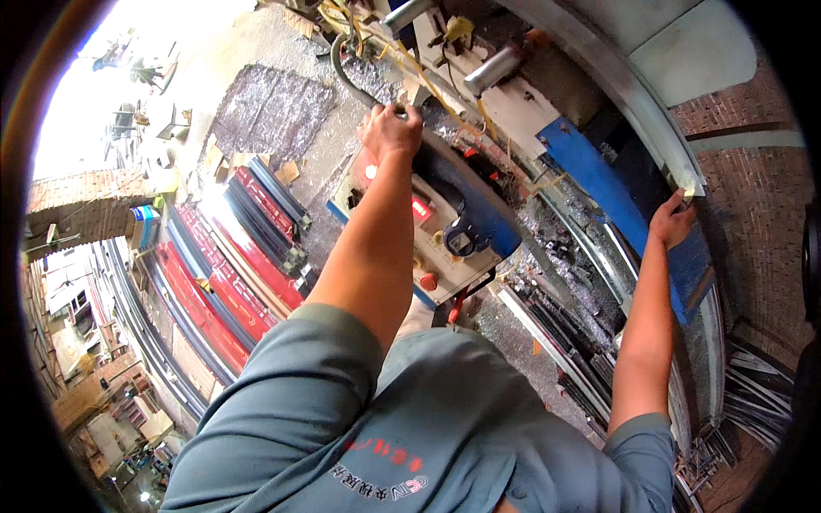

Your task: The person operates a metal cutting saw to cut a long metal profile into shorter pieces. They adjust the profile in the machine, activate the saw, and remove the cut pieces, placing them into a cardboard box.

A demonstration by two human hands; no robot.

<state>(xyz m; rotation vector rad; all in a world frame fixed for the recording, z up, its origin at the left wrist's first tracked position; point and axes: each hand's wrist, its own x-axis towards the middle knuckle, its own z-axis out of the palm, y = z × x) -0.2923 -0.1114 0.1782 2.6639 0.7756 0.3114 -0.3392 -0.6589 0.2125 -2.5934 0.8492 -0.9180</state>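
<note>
Far side: gripping curved handle in left hand, by control box's far edge. Right side: holding near end of grey profile in right hand, by blue plate.

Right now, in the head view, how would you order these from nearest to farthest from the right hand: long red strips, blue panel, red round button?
From the right hand:
1. Blue panel, close beside it
2. Red round button, to its left
3. Long red strips, farthest left
</note>
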